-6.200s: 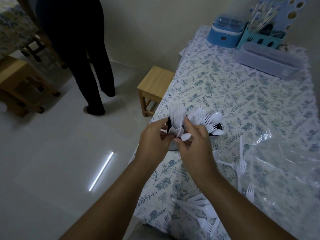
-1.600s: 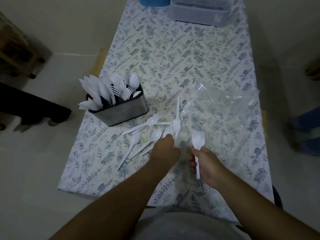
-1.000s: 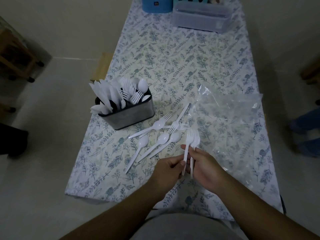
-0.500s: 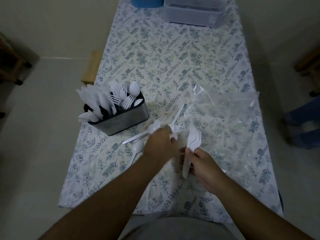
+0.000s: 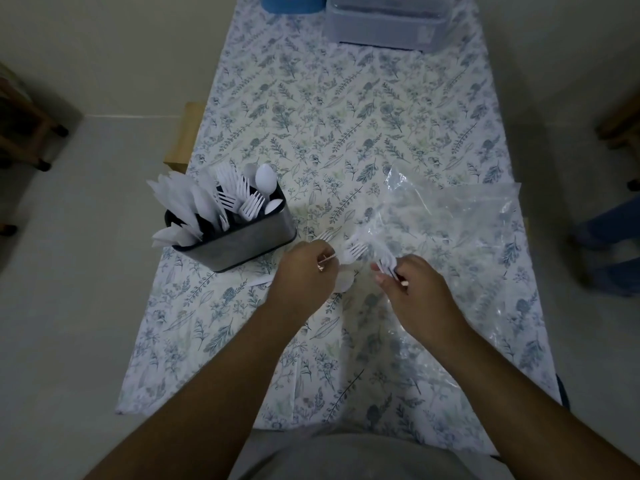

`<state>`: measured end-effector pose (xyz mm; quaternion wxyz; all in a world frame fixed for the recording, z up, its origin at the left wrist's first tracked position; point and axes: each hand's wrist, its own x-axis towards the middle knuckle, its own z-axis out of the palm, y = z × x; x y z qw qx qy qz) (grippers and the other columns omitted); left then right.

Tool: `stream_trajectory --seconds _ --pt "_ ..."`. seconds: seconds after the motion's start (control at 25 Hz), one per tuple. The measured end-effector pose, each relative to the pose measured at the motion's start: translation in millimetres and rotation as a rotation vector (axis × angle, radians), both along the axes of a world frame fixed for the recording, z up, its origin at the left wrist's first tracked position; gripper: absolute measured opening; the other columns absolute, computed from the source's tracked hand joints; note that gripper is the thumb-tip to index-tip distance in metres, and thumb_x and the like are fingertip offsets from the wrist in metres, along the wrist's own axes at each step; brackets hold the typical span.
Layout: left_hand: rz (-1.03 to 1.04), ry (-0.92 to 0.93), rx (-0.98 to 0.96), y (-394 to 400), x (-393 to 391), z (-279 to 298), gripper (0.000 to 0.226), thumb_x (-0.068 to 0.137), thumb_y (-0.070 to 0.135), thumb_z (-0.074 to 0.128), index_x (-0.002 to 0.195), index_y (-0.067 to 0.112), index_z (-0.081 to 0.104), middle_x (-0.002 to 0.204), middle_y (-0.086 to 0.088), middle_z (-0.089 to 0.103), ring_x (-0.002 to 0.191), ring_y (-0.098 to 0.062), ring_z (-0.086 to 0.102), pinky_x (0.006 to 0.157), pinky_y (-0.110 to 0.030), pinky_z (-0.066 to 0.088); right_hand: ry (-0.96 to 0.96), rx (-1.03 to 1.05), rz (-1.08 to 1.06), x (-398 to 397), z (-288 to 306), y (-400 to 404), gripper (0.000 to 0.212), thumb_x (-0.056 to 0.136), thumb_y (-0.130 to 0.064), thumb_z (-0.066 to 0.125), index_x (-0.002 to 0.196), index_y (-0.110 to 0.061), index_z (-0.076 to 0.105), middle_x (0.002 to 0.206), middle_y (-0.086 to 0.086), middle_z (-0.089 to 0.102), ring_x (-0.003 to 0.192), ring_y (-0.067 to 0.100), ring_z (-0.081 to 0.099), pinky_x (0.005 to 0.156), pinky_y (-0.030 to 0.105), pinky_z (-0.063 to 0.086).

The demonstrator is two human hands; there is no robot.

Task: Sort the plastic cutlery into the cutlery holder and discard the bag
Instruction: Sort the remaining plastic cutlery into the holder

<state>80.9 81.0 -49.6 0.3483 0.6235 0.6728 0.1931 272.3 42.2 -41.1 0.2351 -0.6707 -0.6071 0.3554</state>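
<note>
A dim room with pale floor tiles; a long bench (image 5: 346,133) under a leaf-print cloth runs away from the person.

Nearest, the two hands work close together over the cloth, not touching. The right hand (image 5: 419,292) is curled round a small bunch of forks (image 5: 386,263), tines poking out toward the far side. The left hand (image 5: 304,275) pinches another fork (image 5: 355,251) near its neck; a spoon bowl (image 5: 344,282) shows just under that hand, lying on the cloth. How many more pieces lie hidden beneath the hands cannot be told.

These pieces look feather-light, thin and springy, likely slick against each other, so a loose bunch may fan out or slip. Holding them by the handles, tines all one way, looks the safest; the tines would probably snap if bent.

Just right of the hands lies the clear bag (image 5: 450,230), flat and crinkled, touching the forks' tips. It is limp and light; a pinch at any edge should lift it.

Left and a little farther stands the cutlery holder (image 5: 239,244), a dark metal box already crowded with knives, forks and spoons, so dropping more in may snag on the standing pieces.

At the far end sit a grey lidded box (image 5: 384,26) and a blue container (image 5: 291,1), well apart. A wooden stool (image 5: 183,133) is beside the bench's left edge.
</note>
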Motion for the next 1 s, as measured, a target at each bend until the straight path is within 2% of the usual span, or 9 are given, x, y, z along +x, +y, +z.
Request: stream_trajectory --seconds 0.04,0.12,0.24,0.32,0.48,0.64,0.84,0.92,1.0 --pt "-0.018 -0.056 -0.057 -4 -8 10 0.007 0.096 0.022 0.062 0.093 0.024 0.069 0.080 0.011 0.064 0.071 -0.001 0.060 0.064 -0.017 0.046 -0.043 0.088 0.057 -3 4 3 0.022 0.098 -0.023 0.063 0.094 -0.002 0.068 0.086 -0.003 0.055 0.074 0.009 0.056 0.065 0.017 0.044" --pt "-0.023 -0.191 -0.208 -12 -26 29 0.011 0.097 0.021 0.062 0.093 0.027 0.069 0.072 0.016 0.065 0.063 0.005 0.060 0.061 -0.015 0.047 -0.113 0.184 0.175 -12 11 5 0.013 0.096 -0.016 0.065 0.096 -0.005 0.070 0.084 -0.008 0.045 0.072 0.008 0.046 0.064 0.020 0.036" --pt "0.156 -0.619 -0.456 -18 -46 43 0.017 0.097 0.014 0.062 0.083 0.012 0.070 0.064 0.000 0.060 0.055 -0.011 0.054 0.052 -0.024 0.044 -0.104 0.186 0.310 -25 12 0 0.014 0.093 -0.012 0.069 0.104 -0.007 0.075 0.081 -0.010 0.044 0.075 0.009 0.046 0.068 0.023 0.035" --pt "0.336 -0.841 -0.568 -22 -52 42 0.021 0.099 0.015 0.059 0.081 0.006 0.066 0.065 -0.006 0.054 0.052 -0.013 0.048 0.045 -0.021 0.037 -0.062 0.115 0.356 -34 11 -8 0.006 0.092 -0.015 0.071 0.094 -0.012 0.075 0.078 -0.016 0.039 0.070 -0.001 0.042 0.064 0.013 0.030" --pt "0.447 -0.969 -0.769 -40 -42 32 0.037 0.103 0.032 0.048 0.088 0.003 0.063 0.066 -0.007 0.057 0.052 -0.013 0.050 0.044 -0.020 0.040 -0.038 -0.183 0.380 -48 2 -26 0.027 0.092 -0.026 0.071 0.070 -0.029 0.055 0.073 -0.012 0.048 0.060 -0.002 0.048 0.056 0.015 0.033" --pt "0.511 -0.893 -0.694 -48 -46 16 0.039 0.104 0.028 0.047 0.087 -0.002 0.066 0.071 -0.013 0.061 0.054 -0.018 0.056 0.050 -0.025 0.045 0.092 -0.456 0.247 -52 -10 -44 0.016 0.094 -0.028 0.069 0.079 -0.021 0.068 0.065 -0.003 0.062 0.052 -0.001 0.053 0.056 0.016 0.042" --pt "0.303 -0.582 -0.565 -52 -30 9 0.020 0.090 0.013 0.063 0.073 0.003 0.068 0.068 -0.012 0.061 0.060 -0.018 0.059 0.062 -0.029 0.050 0.456 -0.650 -0.025 -64 -17 -45 0.020 0.099 -0.021 0.057 0.099 -0.021 0.077 0.096 0.009 0.078 0.094 0.025 0.073 0.092 0.047 0.058" --pt "0.311 -0.582 -0.541 -57 -21 4 0.022 0.085 0.014 0.063 0.066 0.006 0.067 0.066 -0.008 0.059 0.067 -0.019 0.058 0.071 -0.036 0.052 0.426 -0.627 -0.046 -65 -17 -43 0.021 0.101 -0.020 0.053 0.100 -0.024 0.074 0.095 0.005 0.077 0.092 0.021 0.073 0.086 0.039 0.059" --pt "0.346 -0.608 -0.489 -61 -14 0 0.016 0.087 0.014 0.063 0.080 0.006 0.075 0.076 -0.005 0.070 0.075 -0.017 0.064 0.079 -0.036 0.058 0.339 -0.593 -0.040 -66 -12 -41 0.020 0.104 -0.018 0.050 0.098 -0.024 0.068 0.087 -0.001 0.071 0.077 0.010 0.067 0.068 0.022 0.051"
